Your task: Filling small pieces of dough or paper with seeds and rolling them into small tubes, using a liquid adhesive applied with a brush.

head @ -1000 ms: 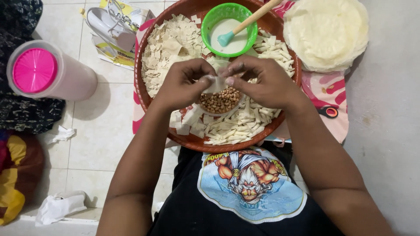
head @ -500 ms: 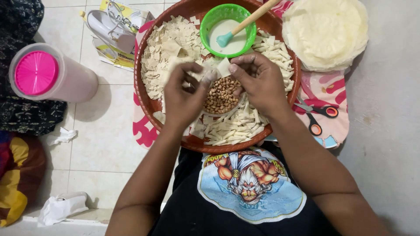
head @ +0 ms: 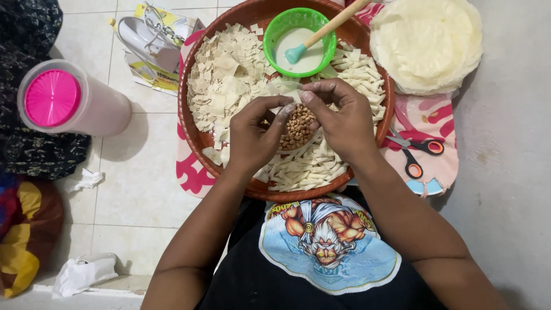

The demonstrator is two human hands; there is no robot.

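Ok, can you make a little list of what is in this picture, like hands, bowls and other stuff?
left hand: fingers pinching a small pale wrapper piece, touching the right hand's fingertips
right hand: pinching the same piece from the other side
under the hands: small bowl of brown peanuts
big tray: round, brown, holding cut wrapper squares and rolled sticks
green bowl: white paste, with a wooden-handled brush
beside the tray: stack of round sheets, scissors, pink-lidded container

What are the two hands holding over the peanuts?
The left hand and right hand pinch a small pale dough wrapper piece between their fingertips, at its edges, above the bowl of peanuts.
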